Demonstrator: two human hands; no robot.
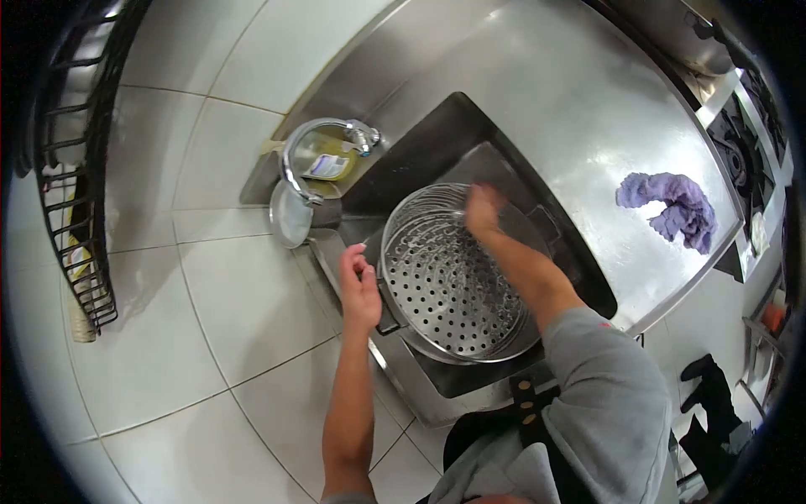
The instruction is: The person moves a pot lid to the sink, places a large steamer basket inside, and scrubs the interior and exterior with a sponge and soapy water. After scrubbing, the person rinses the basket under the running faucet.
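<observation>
A large round steamer pot (401,329) with a perforated metal insert (449,281) sits in the sink, its inside wet and streaked with what looks like suds. My right hand (484,212) reaches inside at the far wall, smeared by motion. Whether it holds anything is hidden. Just outside the pot's left rim, above a side handle (388,323), is my left hand (361,290). Its fingers are loosely bent and slightly apart, with nothing visible in them.
A curved faucet (290,160) stands behind the sink (579,252), near a bottle of yellow liquid (330,166) and a whitish round container (291,214). A purple cloth (672,210) lies on the steel counter (562,101). A black wire rack (80,168) hangs at left; a stove (739,151) stands right.
</observation>
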